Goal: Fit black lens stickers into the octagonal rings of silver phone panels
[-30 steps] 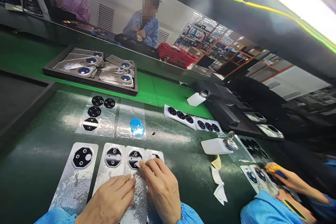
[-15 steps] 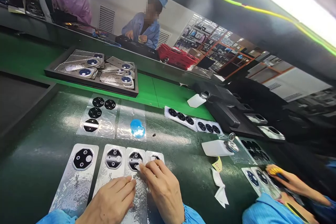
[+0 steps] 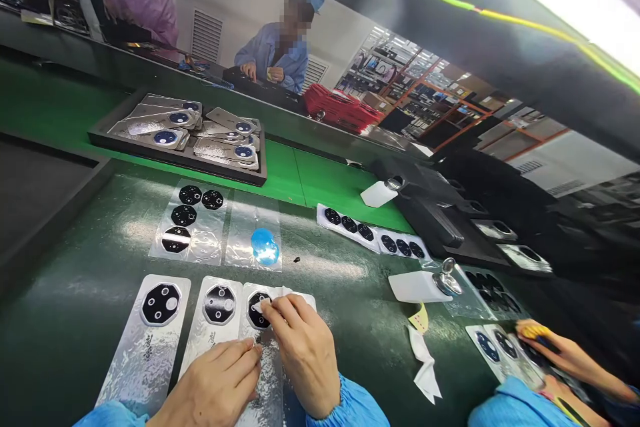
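Wearer's body, head view. Two bare hands visible, no gloves, no rings, no watch, no finger cots.

Left hand (image 3: 215, 383): bare to the wrist; nails short and unpainted. Sleeve cuff (image 3: 103, 413) just behind it, bright blue fabric, smooth weave, only a small arc showing at the bottom edge of the view.

Right hand (image 3: 300, 353): bare, nails short and plain. Right cuff (image 3: 350, 407) directly behind the wrist, same bright blue cloth, gathered into an elastic band with fine puckered folds; the sleeve above the band looks loose and slightly billowed.

No markings, labels or straps seen on either sleeve.
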### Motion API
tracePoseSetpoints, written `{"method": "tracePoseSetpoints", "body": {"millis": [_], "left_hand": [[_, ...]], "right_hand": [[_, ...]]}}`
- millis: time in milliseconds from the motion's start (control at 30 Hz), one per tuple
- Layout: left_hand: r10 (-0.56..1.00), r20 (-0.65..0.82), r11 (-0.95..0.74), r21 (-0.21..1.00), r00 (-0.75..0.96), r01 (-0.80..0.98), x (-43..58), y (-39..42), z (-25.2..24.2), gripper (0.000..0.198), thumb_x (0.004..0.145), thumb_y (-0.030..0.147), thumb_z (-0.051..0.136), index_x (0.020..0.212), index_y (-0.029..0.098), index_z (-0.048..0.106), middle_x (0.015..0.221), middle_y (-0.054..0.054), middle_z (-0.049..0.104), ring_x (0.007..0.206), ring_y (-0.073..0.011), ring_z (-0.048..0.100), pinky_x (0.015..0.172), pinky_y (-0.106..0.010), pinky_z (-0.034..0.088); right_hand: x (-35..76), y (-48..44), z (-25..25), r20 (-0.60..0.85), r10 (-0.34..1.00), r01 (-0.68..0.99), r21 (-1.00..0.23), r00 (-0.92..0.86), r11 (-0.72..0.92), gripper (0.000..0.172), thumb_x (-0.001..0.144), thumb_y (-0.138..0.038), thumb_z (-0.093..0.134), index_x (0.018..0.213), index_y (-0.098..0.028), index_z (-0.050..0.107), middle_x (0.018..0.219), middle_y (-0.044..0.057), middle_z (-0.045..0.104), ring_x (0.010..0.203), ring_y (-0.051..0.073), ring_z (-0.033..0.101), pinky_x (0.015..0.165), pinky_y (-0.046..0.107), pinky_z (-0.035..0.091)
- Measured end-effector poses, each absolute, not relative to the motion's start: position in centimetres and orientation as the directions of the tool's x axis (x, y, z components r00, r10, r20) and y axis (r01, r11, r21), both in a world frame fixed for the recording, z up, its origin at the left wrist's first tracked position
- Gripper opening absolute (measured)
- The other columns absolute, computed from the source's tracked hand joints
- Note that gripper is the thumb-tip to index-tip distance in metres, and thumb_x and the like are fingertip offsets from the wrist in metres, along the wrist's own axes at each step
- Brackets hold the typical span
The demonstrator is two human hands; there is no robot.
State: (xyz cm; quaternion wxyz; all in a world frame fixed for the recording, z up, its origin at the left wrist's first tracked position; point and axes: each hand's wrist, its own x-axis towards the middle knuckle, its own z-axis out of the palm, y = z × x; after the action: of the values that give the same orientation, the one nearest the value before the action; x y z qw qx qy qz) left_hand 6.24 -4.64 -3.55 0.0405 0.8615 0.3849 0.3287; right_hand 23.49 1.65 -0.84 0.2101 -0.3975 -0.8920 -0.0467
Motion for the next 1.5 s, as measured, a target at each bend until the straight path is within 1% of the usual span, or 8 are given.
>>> {"method": "tracePoseSetpoints", "body": {"millis": [167, 433, 567, 700, 900, 1133, 1367, 1500], "left_hand": [[0.698, 0.527, -0.695, 0.332, 0.485, 0.638, 6.3, -4.8, -3.9, 0.027, 0.101, 0.01, 0.038, 0.108, 0.008, 0.064, 0.108, -0.008, 0.072, 0.106, -0.0211, 0.068, 0.094, -0.033, 0.057], [0.687, 0.546, -0.701, 0.324, 0.479, 0.636, 6.4, -4.7, -3.8, 0.03, 0.103, 0.012, 0.035, 0.104, 0.009, 0.064, 0.105, -0.008, 0.073, 0.103, -0.0196, 0.069, 0.093, -0.031, 0.056], [0.687, 0.541, -0.702, 0.323, 0.485, 0.635, 6.3, -4.7, -3.5, 0.028, 0.102, 0.011, 0.037, 0.105, 0.009, 0.064, 0.105, -0.008, 0.073, 0.103, -0.0192, 0.069, 0.092, -0.031, 0.057], [0.688, 0.52, -0.706, 0.319, 0.506, 0.632, 6.1, -4.6, -2.9, 0.025, 0.101, 0.01, 0.039, 0.105, 0.009, 0.065, 0.105, -0.009, 0.073, 0.103, -0.0195, 0.069, 0.093, -0.031, 0.057], [0.69, 0.517, -0.706, 0.328, 0.506, 0.628, 6.0, -4.6, -2.6, 0.025, 0.1, 0.01, 0.04, 0.107, 0.009, 0.064, 0.106, -0.008, 0.073, 0.103, -0.0198, 0.07, 0.093, -0.031, 0.057], [0.703, 0.519, -0.69, 0.334, 0.486, 0.642, 6.3, -4.8, -3.4, 0.027, 0.102, 0.01, 0.038, 0.104, 0.01, 0.064, 0.106, -0.007, 0.073, 0.106, -0.019, 0.068, 0.094, -0.031, 0.056], [0.669, 0.555, -0.715, 0.297, 0.494, 0.633, 6.0, -4.4, -2.5, 0.027, 0.101, 0.01, 0.038, 0.104, 0.01, 0.065, 0.104, -0.008, 0.075, 0.103, -0.0184, 0.07, 0.09, -0.03, 0.059], [0.669, 0.553, -0.713, 0.29, 0.497, 0.638, 6.1, -4.4, -2.7, 0.027, 0.101, 0.01, 0.038, 0.101, 0.01, 0.065, 0.105, -0.007, 0.075, 0.102, -0.0185, 0.071, 0.089, -0.029, 0.058]], "right_hand": [[23.5, 1.5, -0.5, 0.402, 0.664, 0.72, -0.015, -0.631, 0.693, 0.031, 0.101, -0.01, 0.034, 0.105, -0.009, 0.065, 0.085, 0.008, 0.062, 0.08, 0.021, 0.053, 0.067, 0.033, 0.041], [23.4, 1.8, -0.4, 0.393, 0.668, 0.713, -0.043, -0.632, 0.699, 0.029, 0.1, -0.009, 0.036, 0.104, -0.01, 0.065, 0.085, 0.008, 0.062, 0.08, 0.021, 0.052, 0.067, 0.033, 0.04], [23.4, 1.8, -0.3, 0.392, 0.665, 0.717, -0.019, -0.635, 0.696, 0.024, 0.098, -0.008, 0.041, 0.104, -0.011, 0.065, 0.086, 0.008, 0.062, 0.082, 0.021, 0.053, 0.07, 0.033, 0.041], [23.3, 1.6, -0.2, 0.376, 0.663, 0.722, 0.023, -0.647, 0.691, 0.023, 0.096, -0.005, 0.044, 0.103, -0.011, 0.065, 0.084, 0.007, 0.062, 0.079, 0.021, 0.053, 0.067, 0.034, 0.041], [23.3, 1.8, -0.2, 0.371, 0.68, 0.727, -0.019, -0.633, 0.687, 0.026, 0.098, -0.006, 0.04, 0.103, -0.013, 0.065, 0.087, 0.007, 0.063, 0.082, 0.021, 0.054, 0.069, 0.033, 0.043], [23.2, 1.6, -0.3, 0.375, 0.681, 0.726, -0.03, -0.629, 0.687, 0.023, 0.096, -0.004, 0.043, 0.103, -0.01, 0.064, 0.084, 0.007, 0.062, 0.079, 0.021, 0.051, 0.066, 0.033, 0.042], [23.1, 1.7, 0.1, 0.376, 0.672, 0.725, 0.0, -0.638, 0.689, 0.026, 0.096, -0.003, 0.04, 0.101, -0.013, 0.064, 0.085, 0.007, 0.063, 0.079, 0.02, 0.052, 0.066, 0.033, 0.042], [23.2, 1.8, 0.2, 0.371, 0.663, 0.716, 0.01, -0.651, 0.698, 0.024, 0.095, -0.004, 0.042, 0.099, -0.015, 0.063, 0.084, 0.006, 0.062, 0.079, 0.021, 0.052, 0.066, 0.033, 0.042]]}}
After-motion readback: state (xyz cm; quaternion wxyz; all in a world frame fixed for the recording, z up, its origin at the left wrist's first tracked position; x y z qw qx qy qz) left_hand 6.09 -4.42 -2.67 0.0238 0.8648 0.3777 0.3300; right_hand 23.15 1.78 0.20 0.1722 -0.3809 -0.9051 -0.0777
